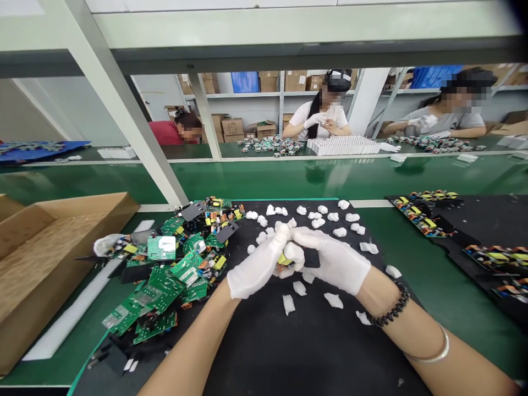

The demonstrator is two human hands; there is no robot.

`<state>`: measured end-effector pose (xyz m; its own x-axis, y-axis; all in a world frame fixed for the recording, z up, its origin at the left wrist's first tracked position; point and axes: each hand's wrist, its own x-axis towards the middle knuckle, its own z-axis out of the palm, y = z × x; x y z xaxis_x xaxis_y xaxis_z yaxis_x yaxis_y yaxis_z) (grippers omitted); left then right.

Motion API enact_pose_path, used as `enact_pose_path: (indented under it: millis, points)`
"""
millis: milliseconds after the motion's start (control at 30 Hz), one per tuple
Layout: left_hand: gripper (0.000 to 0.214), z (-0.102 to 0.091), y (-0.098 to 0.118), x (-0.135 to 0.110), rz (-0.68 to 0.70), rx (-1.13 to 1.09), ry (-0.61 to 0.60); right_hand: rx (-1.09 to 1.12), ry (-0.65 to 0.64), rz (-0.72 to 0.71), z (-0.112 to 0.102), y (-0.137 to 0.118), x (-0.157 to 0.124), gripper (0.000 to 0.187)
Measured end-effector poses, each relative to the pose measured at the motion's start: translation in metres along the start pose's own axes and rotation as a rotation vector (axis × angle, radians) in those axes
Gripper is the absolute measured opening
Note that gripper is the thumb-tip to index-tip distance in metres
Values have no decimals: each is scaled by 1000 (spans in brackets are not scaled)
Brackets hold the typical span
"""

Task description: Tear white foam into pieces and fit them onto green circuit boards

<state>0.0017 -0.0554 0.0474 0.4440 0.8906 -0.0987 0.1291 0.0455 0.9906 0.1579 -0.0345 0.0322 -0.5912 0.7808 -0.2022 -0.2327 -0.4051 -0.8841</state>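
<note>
Both my hands wear white gloves and meet over a black mat (264, 341). My left hand (258, 267) and my right hand (336, 258) are closed together around a small circuit board (284, 260) with a yellow part; most of it is hidden by the fingers. Several small white plastic pieces (317, 220) lie scattered on the mat around and beyond my hands. A heap of green circuit boards (173, 264) lies just left of my left hand.
An open cardboard box (45, 258) stands at the far left. More boards lie in rows on a black tray (487, 247) at the right. Beyond a green conveyor belt (289, 179), three other people work at a bench with boards and a white rack (344, 146).
</note>
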Motion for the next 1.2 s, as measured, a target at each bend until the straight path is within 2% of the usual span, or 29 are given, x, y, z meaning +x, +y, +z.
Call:
enact_pose_path:
  millis: [133, 233, 300, 400, 533, 633, 700, 800, 933, 1067, 1200]
  points:
    - [59, 6, 3, 2, -17, -63, 57, -82, 29, -46, 0, 7, 5, 36]
    - [56, 6, 3, 4, -71, -142, 96, -149, 79, -122, 4, 7, 6, 34]
    - [53, 4, 3, 5, -120, -250, 102, -135, 47, -97, 6, 4, 5, 32]
    - [49, -1, 0, 6, -156, -453, 30, -82, -52, -36, 6, 0, 3, 30]
    - [37, -6, -6, 8, -196, -608, -93, -60, 10, -70, 3, 5, 7, 24]
    - [27, -8, -9, 10, -216, -645, -110, 32, 17, -46, 0, 10, 11, 19]
    - [19, -9, -8, 10, -197, -624, -126, 77, -24, -28, -1, 10, 12, 26]
    - [13, -7, -4, 8, -159, -554, -151, -2, -22, -84, -1, 6, 9, 32]
    - [15, -4, 0, 6, -135, -461, -124, -93, 5, -161, 3, 4, 7, 30]
    - [21, -3, 0, 6, -126, -497, -72, -103, 0, -161, 5, 5, 7, 32]
    - [42, -2, -1, 6, -158, -546, -62, -263, 78, -214, 6, 3, 5, 29]
